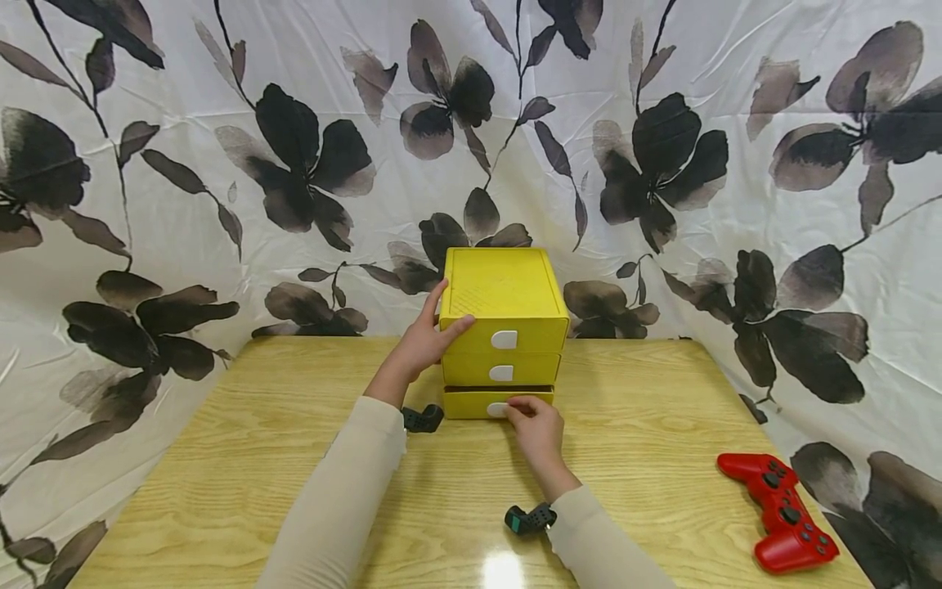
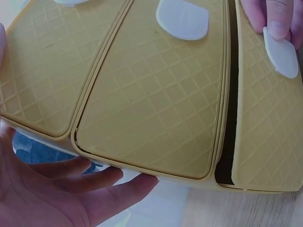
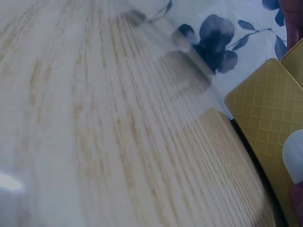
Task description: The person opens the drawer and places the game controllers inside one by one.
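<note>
A yellow three-drawer box (image 1: 504, 294) stands on the wooden table (image 1: 257, 442), each drawer front bearing a white tab handle. My left hand (image 1: 432, 334) rests flat against the box's upper left side, fingers straight (image 2: 94, 187) and thumb on the front corner. My right hand (image 1: 533, 422) pinches the white handle (image 2: 282, 53) of the bottom drawer (image 1: 471, 404). That drawer stands slightly out, with a dark gap (image 2: 230, 113) between it and the middle drawer (image 2: 156, 104). The right wrist view shows the drawer front (image 3: 265, 104) and handle (image 3: 295, 161) at its edge.
A red game controller (image 1: 780, 511) lies at the table's front right. A white cloth with dark flowers (image 1: 294, 164) hangs behind and around the table. Black wrist-worn cameras (image 1: 530, 518) sit at both forearms.
</note>
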Action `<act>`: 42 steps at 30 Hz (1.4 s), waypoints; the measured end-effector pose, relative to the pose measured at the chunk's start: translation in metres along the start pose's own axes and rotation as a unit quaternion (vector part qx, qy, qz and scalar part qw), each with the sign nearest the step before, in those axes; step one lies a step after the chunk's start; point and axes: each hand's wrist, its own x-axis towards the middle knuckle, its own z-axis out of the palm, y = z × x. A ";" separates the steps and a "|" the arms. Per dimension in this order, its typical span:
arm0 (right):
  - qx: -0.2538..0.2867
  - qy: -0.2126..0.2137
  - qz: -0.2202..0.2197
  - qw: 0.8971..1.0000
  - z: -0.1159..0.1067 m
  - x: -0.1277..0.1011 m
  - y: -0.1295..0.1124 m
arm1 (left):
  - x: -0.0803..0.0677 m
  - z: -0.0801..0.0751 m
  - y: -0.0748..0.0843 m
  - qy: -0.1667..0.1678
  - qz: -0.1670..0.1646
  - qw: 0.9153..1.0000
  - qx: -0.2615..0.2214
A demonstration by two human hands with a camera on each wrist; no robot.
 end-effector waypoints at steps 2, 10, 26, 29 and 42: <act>0.002 -0.004 0.000 1.000 -0.001 -0.001 0.000 | 0.000 0.000 0.000 0.000 0.001 1.000 0.000; 0.010 -0.019 0.016 1.000 -0.007 -0.004 0.002 | 0.001 0.001 -0.002 -0.003 -0.001 1.000 -0.005; 0.035 -0.050 0.033 0.998 -0.015 -0.013 0.003 | 0.001 0.001 -0.002 -0.003 -0.010 1.000 -0.007; 0.039 -0.055 0.035 0.997 -0.016 -0.015 0.002 | 0.001 0.001 -0.002 -0.003 -0.011 1.000 -0.005; 0.027 -0.060 0.035 0.997 -0.021 -0.021 0.000 | 0.002 0.000 -0.001 -0.001 -0.006 1.000 -0.003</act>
